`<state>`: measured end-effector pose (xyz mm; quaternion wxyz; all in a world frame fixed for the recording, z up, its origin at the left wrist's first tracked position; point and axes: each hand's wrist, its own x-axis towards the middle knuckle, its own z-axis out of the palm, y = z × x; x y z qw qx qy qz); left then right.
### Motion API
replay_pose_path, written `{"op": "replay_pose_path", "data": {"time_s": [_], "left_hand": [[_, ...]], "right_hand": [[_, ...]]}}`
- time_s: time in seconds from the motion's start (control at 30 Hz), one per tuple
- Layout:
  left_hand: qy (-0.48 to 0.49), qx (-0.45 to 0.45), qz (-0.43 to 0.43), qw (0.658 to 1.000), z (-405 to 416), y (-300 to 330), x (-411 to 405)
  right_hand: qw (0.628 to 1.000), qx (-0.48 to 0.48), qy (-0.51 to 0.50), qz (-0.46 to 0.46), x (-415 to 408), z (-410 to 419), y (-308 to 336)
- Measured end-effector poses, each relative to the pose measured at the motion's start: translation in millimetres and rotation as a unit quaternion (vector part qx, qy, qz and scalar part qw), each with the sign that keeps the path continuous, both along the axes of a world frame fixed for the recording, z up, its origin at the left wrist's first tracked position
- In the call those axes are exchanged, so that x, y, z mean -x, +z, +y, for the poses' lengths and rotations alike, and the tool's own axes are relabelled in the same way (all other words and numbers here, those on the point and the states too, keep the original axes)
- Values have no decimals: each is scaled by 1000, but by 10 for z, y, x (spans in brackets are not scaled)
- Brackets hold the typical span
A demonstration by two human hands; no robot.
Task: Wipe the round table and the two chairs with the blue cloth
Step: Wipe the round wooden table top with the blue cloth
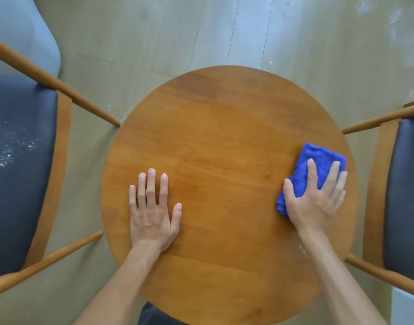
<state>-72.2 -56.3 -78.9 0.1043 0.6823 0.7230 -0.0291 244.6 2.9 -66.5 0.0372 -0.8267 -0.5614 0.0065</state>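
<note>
A round wooden table (pixel 224 137) fills the middle of the view. The folded blue cloth (pixel 316 160) lies near its right edge. My right hand (pixel 316 200) presses flat on the cloth with straight, spread fingers. My left hand (pixel 154 207) rests flat on the bare tabletop at the left, fingers straight. A wooden chair with a dark seat (pixel 20 160) stands to the left, with white crumbs or dust scattered on its seat. A second chair with a dark seat (pixel 405 195) stands to the right.
Pale wood-plank floor (pixel 154 43) surrounds the table, with white specks near the table's far left edge and at the upper right. A grey upholstered shape (pixel 20 31) sits at the top left. A few white specks lie on the tabletop near my right forearm.
</note>
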Motion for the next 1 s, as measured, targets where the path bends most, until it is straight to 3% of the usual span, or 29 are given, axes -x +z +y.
{"op": "replay_pose_path", "data": {"time_s": [0.1, 0.17, 0.33, 0.47, 0.6, 0.8, 1.0], "left_hand": [[-2, -5, 8, 1000, 11, -6, -10], [-3, -8, 10, 1000, 18, 2, -17], [1, -28, 2, 1000, 6, -18, -8], [-1, -52, -1, 999, -8, -61, 20], [11, -58, -8, 998, -5, -58, -14], [21, -40, -18, 999, -2, -38, -45], [26, -38, -18, 999, 13, -45, -55]], "right_hand": [[994, -12, -106, 26, 172, 121, -4], [992, -14, -119, 42, 468, 264, 6], [996, -19, 54, 62, 1532, 345, 43], [957, -33, 266, 107, 1955, -6, 20], [887, -65, 438, 130, 1432, -199, -18], [932, -65, 346, 83, 420, -352, 29], [902, -19, 429, 39, -233, 306, 109]]}}
